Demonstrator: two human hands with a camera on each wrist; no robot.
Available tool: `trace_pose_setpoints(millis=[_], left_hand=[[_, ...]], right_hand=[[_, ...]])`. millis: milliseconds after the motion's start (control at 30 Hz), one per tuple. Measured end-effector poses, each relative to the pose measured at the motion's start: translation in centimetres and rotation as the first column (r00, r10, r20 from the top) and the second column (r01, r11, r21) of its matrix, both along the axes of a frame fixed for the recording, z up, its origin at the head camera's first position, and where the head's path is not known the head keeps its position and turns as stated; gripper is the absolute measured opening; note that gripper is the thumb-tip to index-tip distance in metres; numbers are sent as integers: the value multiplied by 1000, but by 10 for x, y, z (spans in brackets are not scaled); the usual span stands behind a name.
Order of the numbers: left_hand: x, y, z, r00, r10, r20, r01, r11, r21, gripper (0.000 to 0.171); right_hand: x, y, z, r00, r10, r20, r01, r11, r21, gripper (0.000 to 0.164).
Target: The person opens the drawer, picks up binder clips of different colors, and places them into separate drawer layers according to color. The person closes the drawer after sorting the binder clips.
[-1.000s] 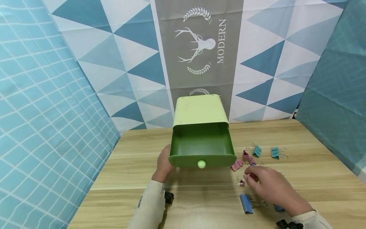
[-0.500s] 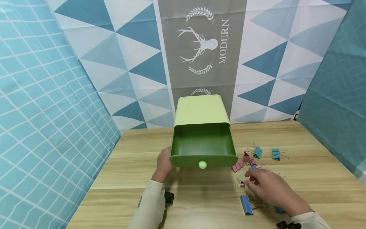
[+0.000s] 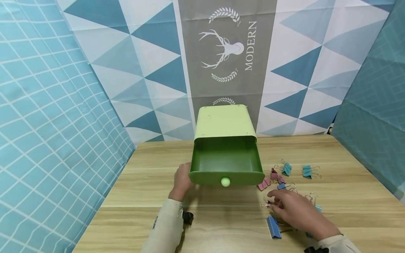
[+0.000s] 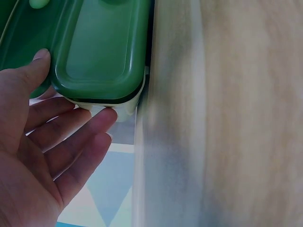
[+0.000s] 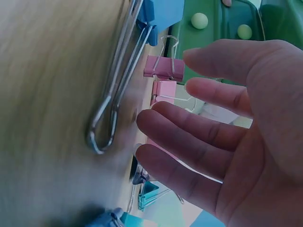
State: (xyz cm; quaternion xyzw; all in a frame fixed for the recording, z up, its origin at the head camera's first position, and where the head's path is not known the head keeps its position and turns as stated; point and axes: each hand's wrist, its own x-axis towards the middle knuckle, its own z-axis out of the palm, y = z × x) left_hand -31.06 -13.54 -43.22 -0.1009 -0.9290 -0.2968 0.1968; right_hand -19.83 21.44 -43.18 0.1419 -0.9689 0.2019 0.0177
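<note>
A light green drawer box (image 3: 226, 121) stands at the middle of the table, its dark green upper drawer (image 3: 205, 178) pulled out and bare inside. My left hand (image 3: 181, 179) is at the box's left side. In the left wrist view its fingers lie along the side by the pushed-in lower drawer (image 4: 99, 47), with the thumb near the front edge. My right hand (image 3: 294, 209) hovers low over the binder clips, holding nothing, fingers slightly bent. Its thumb and forefinger are close to a small dark pink binder clip (image 5: 165, 67). A large blue binder clip (image 3: 273, 227) lies just nearer to me.
Pink binder clips (image 3: 264, 184) lie by the drawer's right corner. Further right are two teal binder clips, one (image 3: 287, 169) beside the pink group and another (image 3: 307, 172) beyond it. More clips are partly hidden under my right hand. A patterned cloth (image 3: 152, 70) hangs behind the table.
My right hand has shifted slightly left toward the small dark pink clip, uncovering more clips behind it. My left hand stays at the box. The head view has turned slightly left.
</note>
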Motion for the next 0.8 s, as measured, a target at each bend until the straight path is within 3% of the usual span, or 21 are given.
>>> trace_pose_setpoints(millis=[367,800], left_hand=[[-1,0,-1,1000,-6,-1,6,1000,9,26],[1,0,1,999,-10,31,9,999,41,20]], right_hand=[[-2,1,-5,992,99,-77,-93,992,82,18],[-7,2,-8,996,70,-63,-66,995,70,12]])
